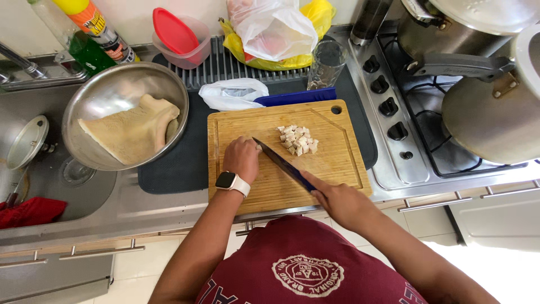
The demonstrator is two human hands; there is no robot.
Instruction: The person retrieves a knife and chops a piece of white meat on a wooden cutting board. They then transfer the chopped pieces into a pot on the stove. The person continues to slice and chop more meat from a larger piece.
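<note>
A wooden cutting board lies on a dark mat by the sink. My left hand, with a white watch on its wrist, presses down on a small pale piece at the board's left-middle; the piece is mostly hidden under the fingers. My right hand grips the handle of a dark-bladed knife, whose tip reaches the left hand's fingers. A small heap of pale cubes sits on the board just behind the blade.
A steel bowl with a large pale flat slab stands left, over the sink edge. Plastic bags, a drinking glass and a red-lidded container line the back. A gas stove with big pots is right.
</note>
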